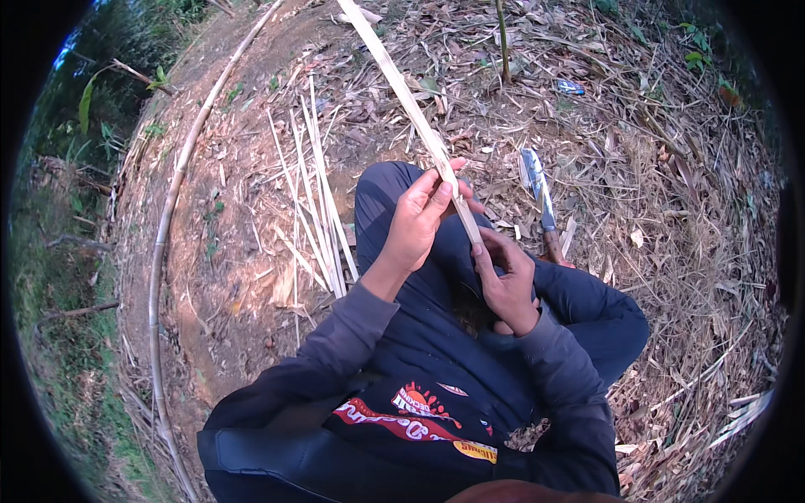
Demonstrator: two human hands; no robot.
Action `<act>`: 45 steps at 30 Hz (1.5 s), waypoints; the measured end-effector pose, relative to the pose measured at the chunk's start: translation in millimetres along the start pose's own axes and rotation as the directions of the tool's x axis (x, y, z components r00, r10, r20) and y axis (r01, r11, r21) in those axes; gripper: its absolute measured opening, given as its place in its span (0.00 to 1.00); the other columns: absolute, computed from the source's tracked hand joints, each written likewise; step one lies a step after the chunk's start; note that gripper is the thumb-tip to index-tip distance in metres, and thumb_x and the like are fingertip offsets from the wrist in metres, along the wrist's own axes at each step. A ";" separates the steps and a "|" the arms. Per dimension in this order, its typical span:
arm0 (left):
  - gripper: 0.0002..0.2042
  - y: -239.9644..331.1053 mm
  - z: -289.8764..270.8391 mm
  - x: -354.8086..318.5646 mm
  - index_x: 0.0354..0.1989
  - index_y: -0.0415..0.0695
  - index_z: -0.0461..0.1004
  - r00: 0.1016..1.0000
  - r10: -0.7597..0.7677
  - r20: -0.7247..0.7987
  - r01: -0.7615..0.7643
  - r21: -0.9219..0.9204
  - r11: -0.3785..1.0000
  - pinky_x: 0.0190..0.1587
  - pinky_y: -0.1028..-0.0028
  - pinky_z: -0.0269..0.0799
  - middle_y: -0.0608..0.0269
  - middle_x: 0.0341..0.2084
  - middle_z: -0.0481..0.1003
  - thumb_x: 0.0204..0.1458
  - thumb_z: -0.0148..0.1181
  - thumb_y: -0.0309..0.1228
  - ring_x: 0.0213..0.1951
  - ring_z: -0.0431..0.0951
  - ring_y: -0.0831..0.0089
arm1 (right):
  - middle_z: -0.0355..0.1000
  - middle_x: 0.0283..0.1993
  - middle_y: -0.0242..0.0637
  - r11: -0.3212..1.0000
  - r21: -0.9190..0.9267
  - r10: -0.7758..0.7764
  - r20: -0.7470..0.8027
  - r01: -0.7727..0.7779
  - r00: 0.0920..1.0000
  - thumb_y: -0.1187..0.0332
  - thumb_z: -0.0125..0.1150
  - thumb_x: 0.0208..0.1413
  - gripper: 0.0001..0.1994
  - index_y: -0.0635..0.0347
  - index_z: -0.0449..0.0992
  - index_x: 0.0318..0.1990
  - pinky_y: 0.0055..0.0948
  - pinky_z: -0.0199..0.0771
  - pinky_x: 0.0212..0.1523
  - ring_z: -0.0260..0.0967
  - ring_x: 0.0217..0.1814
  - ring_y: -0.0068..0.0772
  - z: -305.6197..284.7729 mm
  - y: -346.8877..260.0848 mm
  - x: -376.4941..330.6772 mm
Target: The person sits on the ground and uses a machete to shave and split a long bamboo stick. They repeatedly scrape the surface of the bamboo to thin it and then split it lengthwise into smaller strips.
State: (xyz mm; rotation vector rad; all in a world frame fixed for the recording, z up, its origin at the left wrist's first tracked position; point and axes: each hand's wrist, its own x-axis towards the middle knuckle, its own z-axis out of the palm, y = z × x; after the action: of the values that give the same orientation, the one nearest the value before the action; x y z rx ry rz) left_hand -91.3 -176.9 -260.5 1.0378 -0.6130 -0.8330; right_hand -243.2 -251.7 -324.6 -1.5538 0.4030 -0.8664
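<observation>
A long, pale split bamboo strip [398, 82] slants from the top of the view down over my crossed legs. My left hand [418, 220] pinches it between thumb and fingers, partway along. Close to its lower end, my right hand [508, 281] grips the same strip, thumb on top and fingers curled beneath. Just beyond my right knee lies a large knife [539, 189] with a broad shiny blade and a brown handle, on the ground. Left of my legs, several thin split strips [312, 180] rest in a loose bundle.
A long bamboo pole [178, 172] curves along the left side on bare soil. A thin upright stem [503, 42] stands at the top. Dry leaves and shavings cover the ground, with a small blue wrapper [569, 87] among them. More pale strips [742, 417] lie at the lower right.
</observation>
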 end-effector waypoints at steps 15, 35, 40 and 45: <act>0.18 51.1 -18.0 6.9 0.61 0.36 0.67 0.979 0.057 -0.196 -0.039 0.092 0.995 0.14 0.88 0.58 0.67 0.32 0.69 0.65 0.53 0.30 0.19 0.63 0.87 | 0.76 0.43 0.58 0.317 -0.878 0.573 -0.124 -0.358 0.810 0.51 0.69 0.51 0.26 0.68 0.74 0.46 0.51 0.73 0.50 0.74 0.50 0.59 -126.5 152.3 58.8; 0.13 29.4 27.0 -20.6 0.51 0.42 0.66 0.963 -0.258 0.075 0.264 -0.101 0.959 0.16 0.87 0.54 0.69 0.23 0.64 0.70 0.41 0.37 0.15 0.58 0.88 | 0.67 0.19 0.38 0.797 -0.568 -0.114 -0.473 -0.203 0.874 0.44 0.52 0.65 0.28 0.64 0.76 0.32 0.34 0.62 0.24 0.61 0.20 0.32 -128.1 30.0 56.9; 0.13 13.9 51.0 -29.7 0.44 0.42 0.67 0.926 -0.349 0.143 0.364 -0.095 0.927 0.15 0.85 0.54 0.70 0.21 0.64 0.70 0.42 0.39 0.14 0.60 0.86 | 0.68 0.21 0.37 0.656 -0.732 -0.377 -0.106 0.184 0.920 0.37 0.60 0.55 0.30 0.63 0.75 0.32 0.31 0.64 0.24 0.70 0.23 0.37 -63.6 -57.9 27.6; 0.14 8.3 60.4 -53.4 0.36 0.44 0.67 0.866 -0.481 0.136 0.483 0.023 0.875 0.14 0.81 0.54 0.72 0.17 0.61 0.70 0.40 0.38 0.13 0.59 0.85 | 0.70 0.24 0.36 0.439 -0.810 -0.469 0.164 0.390 0.868 0.36 0.67 0.43 0.31 0.61 0.75 0.31 0.33 0.68 0.25 0.72 0.23 0.38 -49.7 -66.0 14.1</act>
State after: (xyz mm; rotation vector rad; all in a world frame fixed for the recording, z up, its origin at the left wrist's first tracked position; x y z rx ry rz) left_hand -165.3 -160.1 -232.1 1.1481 -0.4645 -1.3572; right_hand -284.5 -283.5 -258.9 -2.6080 0.5258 -1.2419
